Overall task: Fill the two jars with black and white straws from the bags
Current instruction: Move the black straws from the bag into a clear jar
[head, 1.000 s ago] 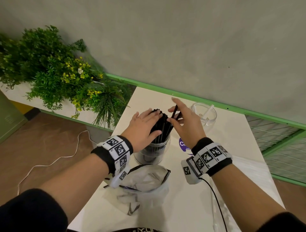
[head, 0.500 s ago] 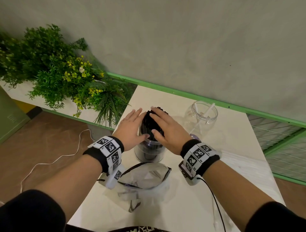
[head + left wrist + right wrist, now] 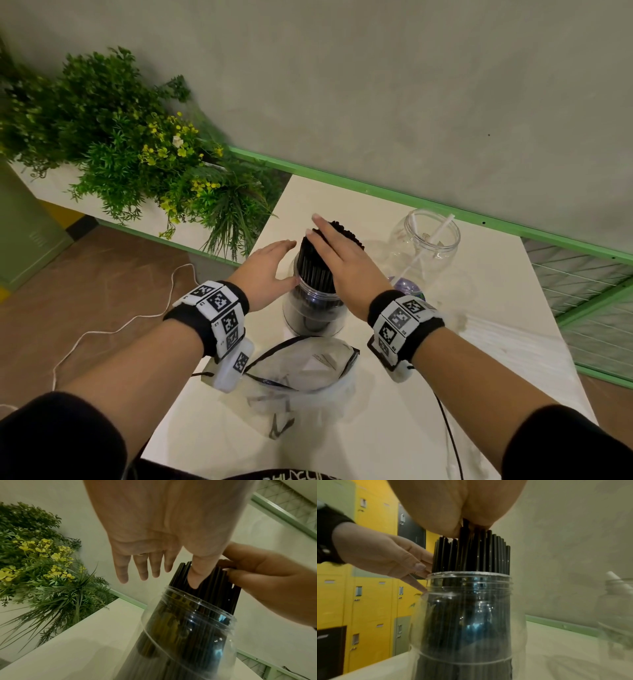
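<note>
A clear plastic jar [image 3: 313, 315] stands mid-table, packed with black straws [image 3: 346, 236] that stick out above its rim. My right hand [image 3: 337, 262] lies flat on the straw tops with its fingers straight; the right wrist view shows the palm [image 3: 453, 507] pressing on the black straws [image 3: 471, 555]. My left hand [image 3: 269, 270] is beside the jar on the left, fingers straight. Its thumb [image 3: 195, 577] touches the black straws [image 3: 214, 588] just above the jar [image 3: 187, 628] rim. A second clear jar [image 3: 430, 240] at the back right holds a few white straws [image 3: 442, 228].
An empty crumpled clear bag [image 3: 301, 373] lies on the white table [image 3: 376, 428] in front of the jar. A long pale bag [image 3: 507, 346] lies to the right. Green plants [image 3: 137, 164] stand left of the table, with a grey wall behind. A black cable [image 3: 448, 435] runs from my right wrist.
One second ago my right hand pinched a black straw above the bundle; now it lies flat on the tops. My left hand moved from the bundle's top to its left side.
</note>
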Demonstrator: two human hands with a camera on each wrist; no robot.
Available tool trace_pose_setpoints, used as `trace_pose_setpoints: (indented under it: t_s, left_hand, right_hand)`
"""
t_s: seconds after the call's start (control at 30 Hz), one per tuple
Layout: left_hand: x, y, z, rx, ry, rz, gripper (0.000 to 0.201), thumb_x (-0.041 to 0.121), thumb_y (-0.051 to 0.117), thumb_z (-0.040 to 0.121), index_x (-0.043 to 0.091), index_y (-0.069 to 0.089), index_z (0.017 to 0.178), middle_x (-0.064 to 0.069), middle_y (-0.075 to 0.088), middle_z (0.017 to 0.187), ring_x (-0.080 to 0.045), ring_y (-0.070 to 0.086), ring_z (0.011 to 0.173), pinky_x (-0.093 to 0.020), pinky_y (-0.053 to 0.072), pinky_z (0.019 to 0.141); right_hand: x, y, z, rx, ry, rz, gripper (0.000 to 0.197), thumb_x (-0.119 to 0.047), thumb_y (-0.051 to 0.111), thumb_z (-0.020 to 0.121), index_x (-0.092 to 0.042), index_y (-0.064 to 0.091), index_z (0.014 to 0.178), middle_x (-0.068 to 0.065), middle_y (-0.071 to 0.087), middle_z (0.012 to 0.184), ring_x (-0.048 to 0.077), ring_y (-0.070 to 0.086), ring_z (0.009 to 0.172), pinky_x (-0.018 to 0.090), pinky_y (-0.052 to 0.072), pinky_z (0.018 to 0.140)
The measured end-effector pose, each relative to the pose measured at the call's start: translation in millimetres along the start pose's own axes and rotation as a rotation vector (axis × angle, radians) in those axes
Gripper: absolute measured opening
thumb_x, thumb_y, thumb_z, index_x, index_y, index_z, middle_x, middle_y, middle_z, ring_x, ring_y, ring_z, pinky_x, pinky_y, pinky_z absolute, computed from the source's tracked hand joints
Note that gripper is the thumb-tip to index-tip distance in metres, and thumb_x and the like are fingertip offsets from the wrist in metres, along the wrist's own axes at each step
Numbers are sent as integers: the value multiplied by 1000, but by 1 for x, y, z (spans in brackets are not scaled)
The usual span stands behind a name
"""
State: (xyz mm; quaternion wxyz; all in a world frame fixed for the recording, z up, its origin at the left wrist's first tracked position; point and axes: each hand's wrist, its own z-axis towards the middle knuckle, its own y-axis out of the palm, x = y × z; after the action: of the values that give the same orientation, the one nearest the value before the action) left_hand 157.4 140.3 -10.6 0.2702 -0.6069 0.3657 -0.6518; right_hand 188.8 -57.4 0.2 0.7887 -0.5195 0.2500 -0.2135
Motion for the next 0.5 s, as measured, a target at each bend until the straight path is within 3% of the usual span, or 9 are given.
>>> trace_pose_setpoints:
  t_s: [0.07, 0.13, 0.17, 0.27, 0.37, 0.43, 0.5]
  left_hand:
    - [1, -1, 0, -1, -9, -4, 68, 31, 60, 91, 15, 28, 148, -2, 31, 154, -17, 30, 140, -26, 21, 113]
    - [1, -2, 1, 1, -12, -12, 66, 31, 60, 91, 16, 29, 148, -1, 31, 154, -16, 29, 140, -22, 19, 111]
    - [0, -2, 1, 4, -12, -13, 66, 31, 60, 92, 16, 29, 148, -1, 32, 154, -15, 29, 140, -21, 19, 110]
    - [-1, -4, 1, 7, -19, -19, 65, 30, 59, 92, 17, 30, 148, 0, 33, 153, -15, 30, 140, -19, 19, 108]
    - [1, -3, 3, -18, -37, -43, 69, 28, 61, 90, 18, 27, 149, 0, 32, 154, -14, 29, 140, -21, 20, 109]
    - [4, 0, 6, -38, -59, -72, 75, 30, 64, 87, 19, 24, 150, 1, 31, 154, -15, 29, 140, -24, 22, 111]
    - [4, 2, 9, -63, -88, -115, 82, 33, 67, 84, 19, 21, 151, 0, 30, 155, -15, 30, 140, -28, 26, 112]
  right_hand:
    - [-1, 1, 3, -85, -17, -7, 70, 12, 59, 78, -3, 38, 143, 16, 34, 151, 34, 40, 135, 43, 36, 110]
    - [3, 3, 1, -93, -16, -11, 49, -3, 44, 85, 0, 52, 133, 17, 51, 139, 35, 47, 130, 50, 41, 105]
    - [5, 3, -1, -92, -10, 2, 50, -11, 36, 85, 0, 55, 130, 15, 53, 137, 34, 47, 131, 49, 38, 108]
    - [9, -3, -2, -57, 8, 4, 55, -27, 33, 90, -4, 47, 138, 12, 39, 150, 27, 35, 140, 45, 27, 115]
    - [14, -11, 10, -120, 147, -45, 72, -50, 36, 95, -11, 15, 152, 5, 4, 161, 20, 6, 148, 37, 8, 121]
    - [14, -12, 19, -214, 252, -28, 80, -58, 39, 94, -13, 8, 153, 3, 2, 162, 18, 4, 148, 36, 8, 121]
    - [11, -10, 24, -246, 293, -21, 82, -59, 42, 93, -11, 12, 152, 5, 9, 161, 19, 12, 147, 34, 13, 120]
